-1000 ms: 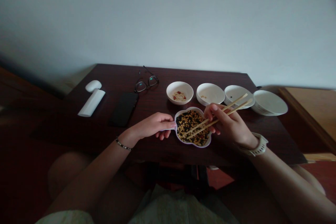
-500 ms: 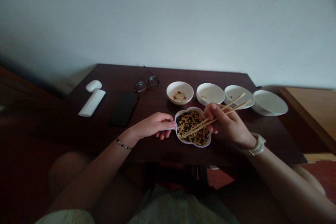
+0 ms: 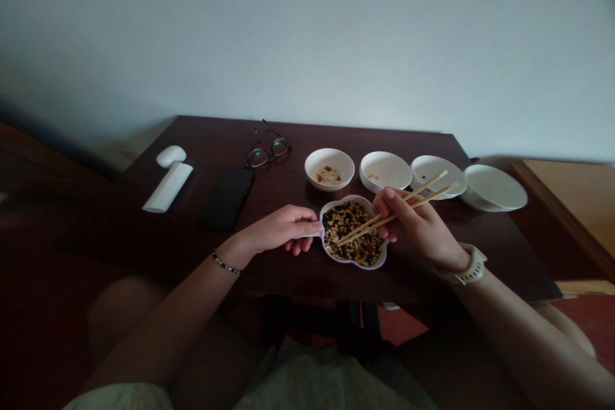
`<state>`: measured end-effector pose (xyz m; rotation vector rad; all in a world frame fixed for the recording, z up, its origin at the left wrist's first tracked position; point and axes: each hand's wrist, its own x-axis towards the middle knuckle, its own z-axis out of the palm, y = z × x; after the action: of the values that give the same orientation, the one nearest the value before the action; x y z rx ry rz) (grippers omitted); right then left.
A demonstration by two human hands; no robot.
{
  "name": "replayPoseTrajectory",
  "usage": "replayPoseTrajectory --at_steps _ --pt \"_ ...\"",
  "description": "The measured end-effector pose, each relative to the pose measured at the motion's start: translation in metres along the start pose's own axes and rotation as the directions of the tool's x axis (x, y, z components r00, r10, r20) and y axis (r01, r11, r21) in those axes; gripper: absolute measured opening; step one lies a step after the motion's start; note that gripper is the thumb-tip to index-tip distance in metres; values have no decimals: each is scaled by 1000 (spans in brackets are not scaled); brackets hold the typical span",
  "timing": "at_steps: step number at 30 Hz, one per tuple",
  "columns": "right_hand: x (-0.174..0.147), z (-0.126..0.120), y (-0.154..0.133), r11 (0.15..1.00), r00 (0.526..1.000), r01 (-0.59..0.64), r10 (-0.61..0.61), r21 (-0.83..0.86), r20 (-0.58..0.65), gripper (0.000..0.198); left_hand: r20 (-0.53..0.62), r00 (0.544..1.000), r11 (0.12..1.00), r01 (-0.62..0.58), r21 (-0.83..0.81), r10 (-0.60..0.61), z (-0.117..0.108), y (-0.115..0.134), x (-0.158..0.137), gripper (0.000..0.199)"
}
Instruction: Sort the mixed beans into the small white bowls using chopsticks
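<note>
My left hand (image 3: pixel 298 229) is closed round the short handle of a white, flower-shaped dish (image 3: pixel 353 264) with a purplish rim. The dish is filled with a mix of dark and yellowish beans or seeds (image 3: pixel 348 218), with a few pale and red pieces among them. A pair of wooden chopsticks (image 3: pixel 435 192) is held in my right hand (image 3: pixel 408 221), over the dish's right side. Their tips reach into the mix near its lower left, close together; whether they pinch a piece I cannot tell.
Behind the dish stand a white bowl (image 3: pixel 329 155) with pale slices and red bits, a second bowl (image 3: pixel 387 163) with small pale pieces, a third (image 3: pixel 439 168) with a dark speck, and a larger bowl (image 3: pixel 497 186). To the left lie glasses (image 3: pixel 269 150), a black phone (image 3: pixel 228 198) and a white handheld device (image 3: pixel 169 187).
The chopstick tips have shifted slightly up and to the right within the mix. My left hand and the dish stay where they were.
</note>
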<state>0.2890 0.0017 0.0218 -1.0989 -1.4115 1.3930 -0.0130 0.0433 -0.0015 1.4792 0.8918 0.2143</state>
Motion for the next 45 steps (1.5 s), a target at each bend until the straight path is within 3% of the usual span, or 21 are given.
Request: replayPoseTrajectory --at_steps 4,9,13,22,27,30,33,36,42,45 --pt "0 -4 -2 999 999 23 -23 22 -31 47 2 1000 1000 -3 6 3 0 -1 0 43" --pt "0 -2 5 999 999 19 -18 -29 38 46 12 1000 1000 -9 6 9 -1 0 1 42" --pt "0 1 8 999 999 23 -21 -48 25 47 12 1000 1000 -6 4 5 0 1 1 43" --pt "2 1 -1 986 998 20 -11 167 -58 45 9 1000 1000 -7 -7 7 -1 -1 1 43" --pt "5 1 -4 978 991 46 -19 205 -131 46 9 1000 1000 -10 -7 10 -1 -2 1 42" --pt "15 -2 -6 970 961 143 -89 195 -262 46 14 1000 1000 -21 -2 21 -1 -2 1 43" --pt "32 -5 -8 955 899 265 -193 137 -394 46 16 1000 1000 -20 1 20 -2 -1 1 42" --pt "48 -6 -6 946 872 313 -249 89 -422 42 22 1000 1000 -17 -2 17 -2 1 1 41" --pt "44 -3 -1 955 908 265 -200 136 -369 41 29 999 1000 -16 -16 17 -2 1 -1 40" --pt "26 -3 -3 967 956 183 -132 178 -262 42 28 999 1000 -21 -18 22 -2 2 -1 41"
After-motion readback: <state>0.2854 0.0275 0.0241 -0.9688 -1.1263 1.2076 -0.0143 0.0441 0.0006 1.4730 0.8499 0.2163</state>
